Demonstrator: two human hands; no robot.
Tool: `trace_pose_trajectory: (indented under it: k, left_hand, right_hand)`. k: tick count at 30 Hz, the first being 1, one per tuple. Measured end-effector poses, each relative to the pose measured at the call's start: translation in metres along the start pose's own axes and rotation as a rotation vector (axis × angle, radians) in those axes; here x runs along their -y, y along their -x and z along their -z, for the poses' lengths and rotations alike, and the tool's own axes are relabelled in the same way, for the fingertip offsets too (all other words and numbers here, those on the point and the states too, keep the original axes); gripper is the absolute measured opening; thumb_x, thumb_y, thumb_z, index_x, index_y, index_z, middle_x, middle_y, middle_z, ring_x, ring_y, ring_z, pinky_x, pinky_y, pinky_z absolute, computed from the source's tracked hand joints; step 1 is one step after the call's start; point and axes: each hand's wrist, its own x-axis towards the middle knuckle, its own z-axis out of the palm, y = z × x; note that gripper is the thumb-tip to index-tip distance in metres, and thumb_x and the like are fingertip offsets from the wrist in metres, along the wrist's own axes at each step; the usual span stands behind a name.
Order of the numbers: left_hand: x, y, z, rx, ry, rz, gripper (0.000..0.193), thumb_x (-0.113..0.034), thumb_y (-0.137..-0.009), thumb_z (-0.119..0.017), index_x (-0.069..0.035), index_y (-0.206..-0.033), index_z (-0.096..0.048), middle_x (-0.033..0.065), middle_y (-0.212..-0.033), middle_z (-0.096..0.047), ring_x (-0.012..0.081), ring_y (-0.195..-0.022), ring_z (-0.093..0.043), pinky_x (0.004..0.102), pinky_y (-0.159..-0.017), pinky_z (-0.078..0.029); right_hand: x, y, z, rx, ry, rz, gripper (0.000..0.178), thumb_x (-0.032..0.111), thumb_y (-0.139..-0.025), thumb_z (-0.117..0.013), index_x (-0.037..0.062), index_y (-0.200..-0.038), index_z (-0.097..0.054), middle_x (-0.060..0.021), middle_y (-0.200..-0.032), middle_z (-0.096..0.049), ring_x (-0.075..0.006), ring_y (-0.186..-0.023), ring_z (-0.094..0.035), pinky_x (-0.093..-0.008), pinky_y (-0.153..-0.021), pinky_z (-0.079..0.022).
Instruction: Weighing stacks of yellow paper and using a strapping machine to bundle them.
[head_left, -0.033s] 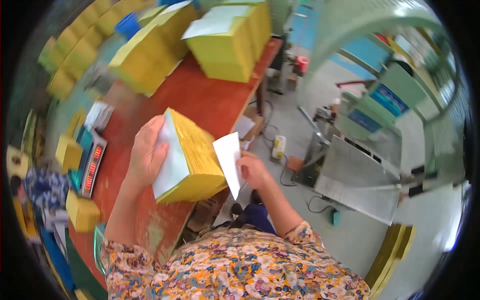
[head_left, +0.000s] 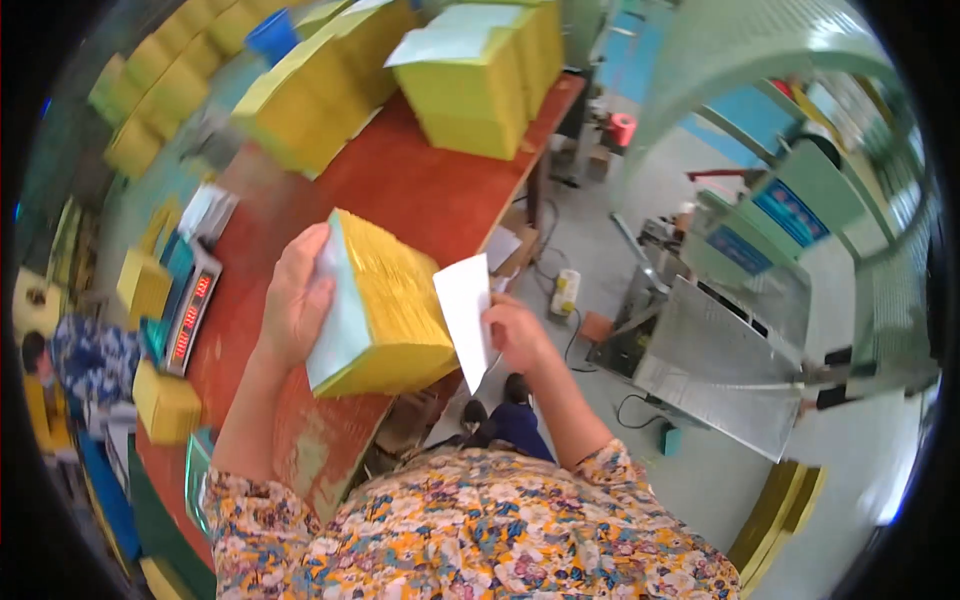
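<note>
Left hand [head_left: 297,300] clamped on thick yellow paper stack [head_left: 385,305] at red wooden table's [head_left: 400,190] near edge; right hand [head_left: 515,335] pinching white paper sheet [head_left: 466,310]. Could probably slide off, overhanging like that.

Red table [head_left: 400,190]: yellow paper stacks [head_left: 480,90], digital scale [head_left: 190,310].
</note>
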Motion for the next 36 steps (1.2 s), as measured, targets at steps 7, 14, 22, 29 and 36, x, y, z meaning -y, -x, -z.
trace_pose_trajectory:
  k: [7, 14, 22, 29, 36]
  left_hand:
    - [0.052, 0.180, -0.067, -0.649, 0.717, 0.537, 0.050, -0.025, -0.096, -0.051, -0.002, -0.140, -0.041, 0.0173, -0.133, -0.049, 0.0290, -0.128, -0.045, 0.0384, -0.109, -0.032]
    - [0.030, 0.192, -0.097, -0.834, 0.865, 0.695, 0.050, -0.031, -0.098, -0.047, -0.002, -0.138, -0.043, 0.0159, -0.131, -0.052, 0.0279, -0.124, -0.049, 0.0384, -0.106, -0.037]
    - [0.007, 0.206, -0.092, -0.874, 1.043, 0.769, 0.052, -0.039, -0.100, -0.042, -0.003, -0.137, -0.045, 0.0141, -0.129, -0.055, 0.0263, -0.119, -0.053, 0.0384, -0.102, -0.042]
    - [-0.006, 0.208, -0.092, -0.816, 1.261, 0.850, 0.056, -0.047, -0.102, -0.037, -0.004, -0.136, -0.047, 0.0125, -0.127, -0.058, 0.0250, -0.115, -0.057, 0.0383, -0.098, -0.047]
    - [0.012, 0.224, -0.094, -0.767, 1.174, 0.861, 0.055, -0.048, -0.102, -0.038, -0.003, -0.132, -0.049, 0.0105, -0.125, -0.056, 0.0194, -0.109, -0.057, 0.0346, -0.093, -0.048]
  right_hand:
    - [0.039, -0.048, -0.036, 0.355, 0.139, -0.196, 0.029, 0.006, -0.082, -0.052, -0.0038, -0.109, -0.057, -0.0121, -0.097, -0.066, -0.0219, -0.088, -0.066, -0.0332, -0.080, -0.054]
    - [0.030, -0.071, -0.043, 0.379, 0.007, -0.412, 0.036, 0.006, -0.080, -0.053, -0.0035, -0.115, -0.058, -0.0125, -0.105, -0.068, -0.0212, -0.093, -0.067, -0.0336, -0.083, -0.054]
    - [0.023, -0.068, -0.054, 0.273, 0.210, -0.359, 0.054, -0.001, -0.075, -0.050, -0.0067, -0.128, -0.052, -0.0152, -0.104, -0.064, -0.0189, -0.086, -0.065, -0.0302, -0.076, -0.053]
    - [0.000, -0.071, -0.039, 0.212, 0.656, 0.180, 0.043, 0.000, -0.078, -0.049, 0.0025, -0.117, -0.065, -0.0102, -0.104, -0.064, -0.0196, -0.088, -0.062, -0.0280, -0.081, -0.049]
    - [-0.003, -0.061, -0.049, 0.088, 1.062, 0.391, 0.028, 0.017, -0.083, -0.059, 0.0008, -0.102, -0.071, -0.0174, -0.111, -0.066, -0.0284, -0.107, -0.061, -0.0347, -0.091, -0.048]
